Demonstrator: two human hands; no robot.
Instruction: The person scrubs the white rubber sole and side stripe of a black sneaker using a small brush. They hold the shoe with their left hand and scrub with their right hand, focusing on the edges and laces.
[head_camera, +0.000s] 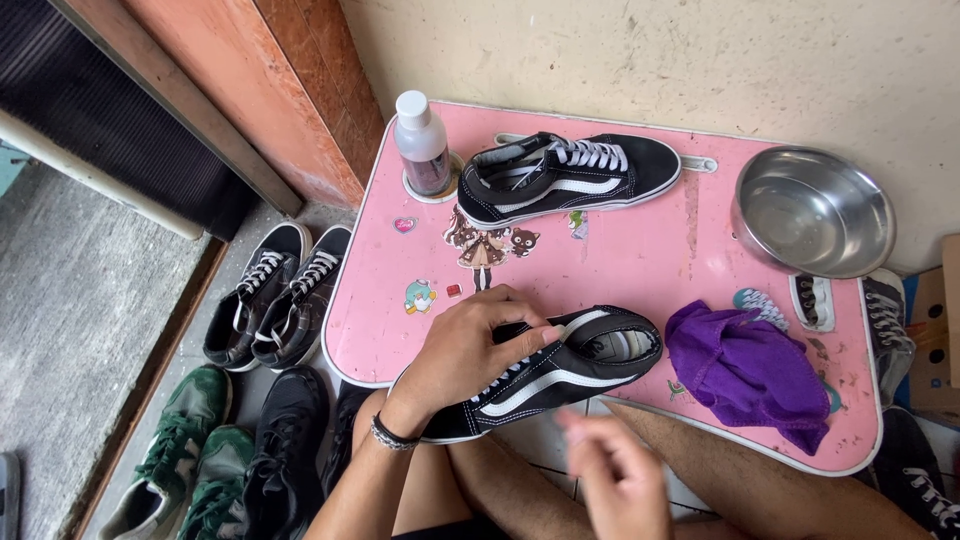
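My left hand (470, 352) grips a black sneaker with a white stripe (575, 372) at its laces, holding it at the near edge of the small pink table (640, 255). My right hand (612, 478) hovers blurred below the shoe, above my bare legs, fingers loosely curled and holding nothing that I can see. A matching black sneaker (565, 176) lies on its side at the far edge of the table. A purple cloth (748, 372) lies crumpled to the right of the held shoe.
A clear bottle with a white cap (421, 143) stands in the table's cup holder. A steel bowl (812, 210) sits at the right. Black and green sneakers (240, 400) lie on the floor at left, more shoes at right (890, 320).
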